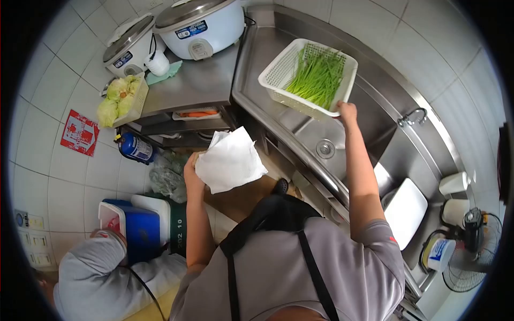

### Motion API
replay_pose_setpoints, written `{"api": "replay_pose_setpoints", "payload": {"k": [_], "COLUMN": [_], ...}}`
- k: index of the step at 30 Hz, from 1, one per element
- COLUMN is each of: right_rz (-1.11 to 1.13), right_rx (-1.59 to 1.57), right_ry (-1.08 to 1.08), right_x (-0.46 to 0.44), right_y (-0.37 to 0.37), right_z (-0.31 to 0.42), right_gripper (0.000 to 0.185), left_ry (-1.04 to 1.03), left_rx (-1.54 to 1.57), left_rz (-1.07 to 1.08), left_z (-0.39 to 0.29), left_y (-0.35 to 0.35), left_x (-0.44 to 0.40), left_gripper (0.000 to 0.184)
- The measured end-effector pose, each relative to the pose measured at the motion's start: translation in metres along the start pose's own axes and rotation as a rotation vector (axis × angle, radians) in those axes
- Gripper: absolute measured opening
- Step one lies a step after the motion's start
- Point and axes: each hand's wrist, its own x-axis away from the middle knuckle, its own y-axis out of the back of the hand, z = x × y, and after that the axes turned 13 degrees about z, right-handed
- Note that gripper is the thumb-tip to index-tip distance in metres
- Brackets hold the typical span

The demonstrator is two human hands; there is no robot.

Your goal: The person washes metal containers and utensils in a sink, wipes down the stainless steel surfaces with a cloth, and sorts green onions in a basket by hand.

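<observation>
My left hand (193,172) is closed on the edge of some white paper sheets (230,161), held out in front of my body. With my right hand (347,111) I grip the near right corner of a white plastic basket (276,80). Long green stalks (317,77), like chives or scallions, lie in the basket. It is over the left part of the steel sink (357,140); whether it rests on the sink cannot be made out. Parts of my fingers are hidden behind the paper and the basket rim.
Two rice cookers (214,29) stand on the steel counter (201,85) at left, near a basket of lettuce (119,99). A faucet (412,116) juts over the sink. Another person (101,273) bends by a blue cooler (140,227) at lower left. A fan (474,251) stands right.
</observation>
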Motion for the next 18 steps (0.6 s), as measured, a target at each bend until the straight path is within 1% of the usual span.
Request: {"api": "replay_pose_setpoints", "payload": {"k": [2, 3, 5, 7, 8, 10, 12, 13, 14, 15, 16, 18], "right_rz": [0.004, 0.031, 0.198, 0.031, -0.063, -0.112, 0.338, 0.538, 0.738, 0.830, 0.831, 0.929], "right_rx": [0.045, 0.119, 0.113, 0.600, 0.845, 0.637, 0.157, 0.148, 0.124, 0.122, 0.122, 0.089], "right_ry": [0.011, -0.012, -0.048, 0.169, 0.282, 0.377, 0.404, 0.551, 0.684, 0.724, 0.797, 0.618], "right_x": [-0.030, -0.037, -0.058, -0.064, -0.066, -0.038, 0.003, 0.019, 0.036, 0.047, 0.047, 0.035], "right_y": [-0.029, -0.038, -0.048, -0.052, -0.048, -0.050, -0.074, -0.089, -0.106, -0.121, -0.136, -0.143], "right_z": [-0.009, -0.003, -0.001, 0.000, 0.003, 0.056, 0.104, 0.122, 0.131, 0.139, 0.137, 0.138], "right_gripper": [0.033, 0.038, 0.049, 0.057, 0.061, 0.065, 0.060, 0.061, 0.063, 0.065, 0.064, 0.058], "left_ry": [0.008, 0.001, -0.043, -0.091, -0.059, -0.002, -0.062, -0.062, -0.091, -0.137, -0.032, 0.155], "left_rx": [0.016, 0.039, 0.018, -0.060, -0.015, 0.088, 0.027, -0.009, -0.087, -0.157, 0.063, 0.503], "left_rz": [-0.018, -0.018, 0.014, 0.080, 0.094, 0.116, 0.112, 0.119, 0.170, 0.224, 0.347, 0.585], "left_z": [0.002, 0.003, -0.002, -0.009, -0.013, -0.016, -0.010, -0.004, -0.005, -0.010, -0.022, -0.049], "left_y": [0.002, 0.003, 0.003, -0.001, -0.005, -0.018, -0.034, -0.040, -0.046, -0.053, -0.060, -0.070], "left_x": [-0.017, -0.028, -0.058, -0.083, -0.096, -0.124, -0.153, -0.159, -0.165, -0.175, -0.180, -0.193], "left_gripper": [0.013, 0.013, 0.014, 0.014, 0.015, 0.016, 0.017, 0.018, 0.021, 0.023, 0.027, 0.034]}}
